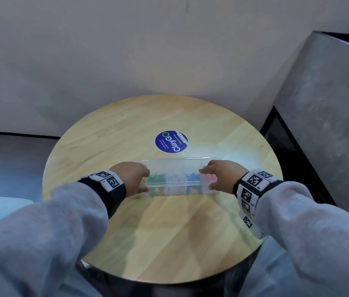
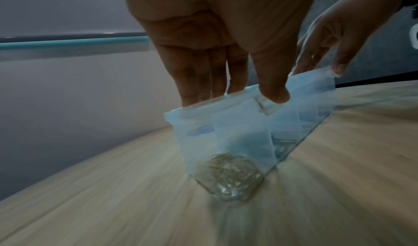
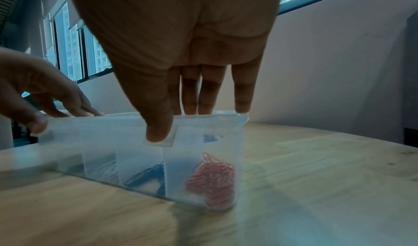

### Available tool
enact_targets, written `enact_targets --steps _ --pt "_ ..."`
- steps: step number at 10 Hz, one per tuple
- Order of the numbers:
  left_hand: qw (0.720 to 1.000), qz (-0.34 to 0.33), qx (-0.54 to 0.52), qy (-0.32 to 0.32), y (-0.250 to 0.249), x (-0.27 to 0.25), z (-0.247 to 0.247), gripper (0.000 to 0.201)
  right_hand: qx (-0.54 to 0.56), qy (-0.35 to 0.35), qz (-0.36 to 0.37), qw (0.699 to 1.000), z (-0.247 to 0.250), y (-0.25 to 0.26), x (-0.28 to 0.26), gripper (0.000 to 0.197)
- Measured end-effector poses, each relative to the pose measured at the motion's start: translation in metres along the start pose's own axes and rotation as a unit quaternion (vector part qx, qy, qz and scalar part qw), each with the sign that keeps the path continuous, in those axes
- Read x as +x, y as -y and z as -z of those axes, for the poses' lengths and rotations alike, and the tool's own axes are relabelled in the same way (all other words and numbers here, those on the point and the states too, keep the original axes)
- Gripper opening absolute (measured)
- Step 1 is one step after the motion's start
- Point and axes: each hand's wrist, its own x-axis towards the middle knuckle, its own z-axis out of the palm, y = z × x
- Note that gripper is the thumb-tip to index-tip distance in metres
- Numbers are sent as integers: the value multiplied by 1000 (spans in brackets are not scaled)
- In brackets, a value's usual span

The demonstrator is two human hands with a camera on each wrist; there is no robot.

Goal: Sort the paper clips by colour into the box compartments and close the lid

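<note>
Clear box (image 1: 173,179) on round table (image 1: 126,133) — long axis left-right.
Left hand (image 1: 134,179) and right hand (image 1: 220,175) each pinch an end, fingers on lid (image 3: 117,120) — seemingly shut; clips sorted inside.

A round blue sticker (image 1: 171,142) lies on the wooden bench (image 1: 105,136), just above the middle of the head view. It is seen upside down and bears the word "ClayG" in large white letters, followed by a green ring-shaped mark. Smaller white lines run beside the word, too small to read. The white wristbands (image 1: 253,183) at the lower left and lower right of the head view carry black-and-white square code markers, with tiny characters beside them that cannot be made out. Neither wrist view shows readable text.
</note>
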Motion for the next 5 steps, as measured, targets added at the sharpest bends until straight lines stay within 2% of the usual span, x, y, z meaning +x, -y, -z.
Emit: enact_targets --steps 2,4,5 --pt "998 -7 48 -30 -8 -6 -8 39 -19 -17 1 1000 -4 4 -5 55" --pt "999 2 14 -42 -3 -7 -9 43 -11 -21 -12 1000 -8 9 -10 54" --pt "999 13 -25 -14 0 -11 -2 53 4 10 -26 1000 -3 10 -10 57"
